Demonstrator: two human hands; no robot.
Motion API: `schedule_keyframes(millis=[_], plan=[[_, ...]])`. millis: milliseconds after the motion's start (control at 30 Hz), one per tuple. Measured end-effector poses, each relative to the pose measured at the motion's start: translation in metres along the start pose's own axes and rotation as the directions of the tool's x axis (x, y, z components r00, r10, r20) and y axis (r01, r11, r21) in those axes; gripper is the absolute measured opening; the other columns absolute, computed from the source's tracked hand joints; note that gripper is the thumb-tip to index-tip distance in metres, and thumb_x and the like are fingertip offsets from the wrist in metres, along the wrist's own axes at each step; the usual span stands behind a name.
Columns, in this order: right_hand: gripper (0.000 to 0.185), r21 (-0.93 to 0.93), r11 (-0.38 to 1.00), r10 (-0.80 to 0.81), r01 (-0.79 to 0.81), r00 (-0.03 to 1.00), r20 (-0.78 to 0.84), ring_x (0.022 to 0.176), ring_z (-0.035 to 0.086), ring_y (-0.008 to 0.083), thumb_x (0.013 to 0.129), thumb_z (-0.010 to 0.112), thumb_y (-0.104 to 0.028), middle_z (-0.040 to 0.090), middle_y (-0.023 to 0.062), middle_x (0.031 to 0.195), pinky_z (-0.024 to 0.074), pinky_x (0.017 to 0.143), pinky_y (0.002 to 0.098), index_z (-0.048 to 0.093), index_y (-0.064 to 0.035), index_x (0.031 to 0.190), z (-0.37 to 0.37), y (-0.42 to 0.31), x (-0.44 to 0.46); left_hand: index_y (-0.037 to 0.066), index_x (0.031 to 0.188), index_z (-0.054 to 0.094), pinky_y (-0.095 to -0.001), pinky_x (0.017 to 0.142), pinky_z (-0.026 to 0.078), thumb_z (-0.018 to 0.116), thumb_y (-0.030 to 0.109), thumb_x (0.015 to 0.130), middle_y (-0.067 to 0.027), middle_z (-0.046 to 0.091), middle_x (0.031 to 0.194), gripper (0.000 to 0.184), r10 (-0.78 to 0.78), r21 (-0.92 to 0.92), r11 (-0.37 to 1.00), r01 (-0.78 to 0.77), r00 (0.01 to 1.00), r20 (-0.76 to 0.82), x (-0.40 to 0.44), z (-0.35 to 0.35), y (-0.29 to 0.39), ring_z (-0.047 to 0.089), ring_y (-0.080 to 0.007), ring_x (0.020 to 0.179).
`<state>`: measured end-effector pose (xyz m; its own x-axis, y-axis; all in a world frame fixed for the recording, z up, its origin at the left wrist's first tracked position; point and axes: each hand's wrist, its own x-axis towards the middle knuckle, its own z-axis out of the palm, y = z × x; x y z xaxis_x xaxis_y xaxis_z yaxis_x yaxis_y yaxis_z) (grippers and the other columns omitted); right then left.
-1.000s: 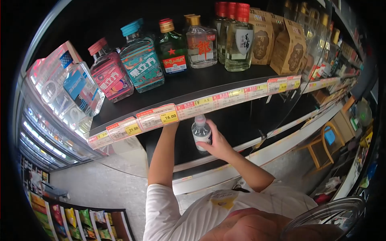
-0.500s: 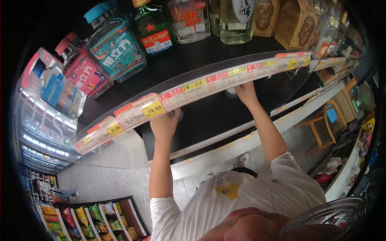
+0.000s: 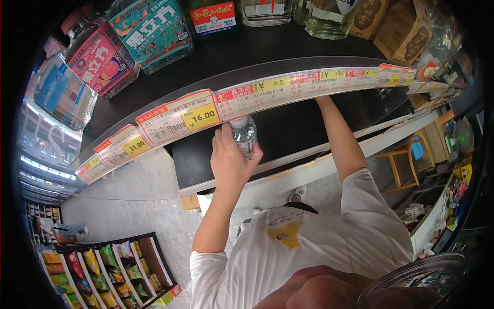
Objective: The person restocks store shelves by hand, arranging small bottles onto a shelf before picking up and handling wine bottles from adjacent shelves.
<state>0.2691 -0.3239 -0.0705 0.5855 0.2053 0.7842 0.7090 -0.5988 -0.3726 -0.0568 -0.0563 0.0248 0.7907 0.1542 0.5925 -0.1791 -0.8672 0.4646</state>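
My left hand is closed around a small clear bottle below the upper shelf's price strip. The strip partly covers the bottle's pale cap. My right forearm reaches under the same strip, which hides the right hand and its fingers. Beneath both arms lies the dark lower shelf. The price strip carries red, white and yellow tags, one reading 16.00.
Above the strip stand a pink-labelled bottle, a teal-labelled bottle, a red-labelled green bottle and brown paper packages. A snack rack is at lower left, a wooden chair at right.
My left hand has come out from behind the price strip, and the clear bottle in it now shows. My right hand has gone out of sight behind the strip. The view has shifted.
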Motion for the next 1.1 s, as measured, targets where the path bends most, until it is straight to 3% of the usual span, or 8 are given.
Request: schedule_keyframes(millis=[500,667,767,833,867,933,1033,1100], plan=[[0.029,0.095,0.992,0.083,-0.081,0.996,-0.013,0.113,0.063,0.0297,0.093,0.07,-0.013,0.067,0.0154,0.117,0.049,0.098,0.0434,0.065,-0.0022,0.119,0.02,-0.017,0.002,-0.006,0.142,0.037,-0.0471,0.083,0.057,0.084,0.027,0.077,-0.0246,0.059,0.122,0.087,0.057,-0.045,0.997,-0.055,0.997,0.048,0.007,0.009,0.003,0.063,-0.0419,0.107],[0.026,0.127,0.979,0.17,-0.161,0.983,-0.064,0.111,0.064,0.0279,0.094,0.07,-0.013,0.068,0.0137,0.113,0.0492,0.097,0.0423,0.066,-0.0027,0.117,-0.017,-0.097,-0.007,-0.002,0.136,0.045,-0.0457,0.083,0.057,0.086,0.031,0.078,-0.0243,0.065,0.118,0.078,-0.069,-0.263,0.958,0.117,0.981,0.184,-0.006,0.023,-0.018,0.067,-0.0424,0.105],[0.022,0.457,0.84,0.296,-0.294,0.953,0.069,0.1,0.065,0.0249,0.093,0.07,-0.013,0.069,0.0106,0.102,0.0501,0.091,0.0396,0.068,-0.0023,0.112,-0.057,-0.182,-0.009,-0.001,0.129,0.051,-0.0454,0.082,0.057,0.087,0.032,0.078,-0.0233,0.067,0.114,0.071,-0.074,-0.295,0.947,0.13,0.978,0.193,-0.006,0.024,-0.021,0.069,-0.0429,0.101],[0.021,0.557,0.741,0.247,-0.375,0.924,0.294,0.092,0.064,0.0212,0.091,0.07,-0.01,0.068,0.0083,0.094,0.0502,0.085,0.0355,0.07,-0.0007,0.11,-0.068,-0.212,-0.015,0.001,0.125,0.054,-0.046,0.08,0.057,0.087,0.033,0.078,-0.0225,0.068,0.112,0.066,-0.069,-0.265,0.957,0.12,0.979,0.193,-0.002,0.022,-0.021,0.068,-0.0437,0.1],[0.039,0.321,0.92,0.03,-0.227,0.854,0.519,0.089,0.062,0.0192,0.084,0.077,-0.007,0.067,0.0083,0.102,0.0501,0.081,0.0329,0.067,-0.0018,0.122,-0.077,-0.199,-0.017,0.003,0.126,0.055,-0.0469,0.078,0.057,0.086,0.037,0.078,-0.0199,0.068,0.112,0.067,-0.091,-0.215,0.966,0.141,0.97,0.226,0.0,0.02,-0.021,0.068,-0.0426,0.099],[0.062,0.532,0.757,0.016,-0.381,0.824,0.567,0.094,0.064,0.0212,0.075,0.085,-0.009,0.067,0.0099,0.116,0.0516,0.084,0.0338,0.062,-0.005,0.133,-0.095,-0.254,-0.013,0.004,0.128,0.056,-0.0471,0.076,0.058,0.085,0.041,0.077,-0.0165,0.069,0.11,0.069,-0.003,-0.163,0.986,0.024,0.992,0.129,0.002,0.017,-0.018,0.069,-0.04,0.096],[0.072,0.536,0.844,-0.269,-0.027,0.843,0.467,0.112,0.067,0.0285,0.071,0.09,-0.013,0.064,0.0148,0.13,0.0545,0.091,0.037,0.06,-0.0061,0.136,-0.106,-0.278,-0.01,0.012,0.129,0.061,-0.0454,0.078,0.056,0.084,0.035,0.072,-0.0086,0.069,0.11,0.066,0.091,-0.116,0.989,-0.09,0.996,0.009,-0.006,0.006,-0.01,0.068,-0.0328,0.093],[0.069,0.623,0.782,-0.349,-0.009,0.822,0.45,0.113,0.067,0.0311,0.068,0.09,-0.011,0.067,0.0171,0.128,0.0545,0.094,0.0385,0.064,-0.0044,0.131,-0.119,-0.28,-0.019,0.015,0.128,0.063,-0.0411,0.086,0.053,0.084,0.03,0.066,-0.0048,0.068,0.112,0.067,0.164,-0.058,0.985,-0.165,0.986,-0.022,-0.016,-0.015,-0.002,0.067,-0.0278,0.096]])
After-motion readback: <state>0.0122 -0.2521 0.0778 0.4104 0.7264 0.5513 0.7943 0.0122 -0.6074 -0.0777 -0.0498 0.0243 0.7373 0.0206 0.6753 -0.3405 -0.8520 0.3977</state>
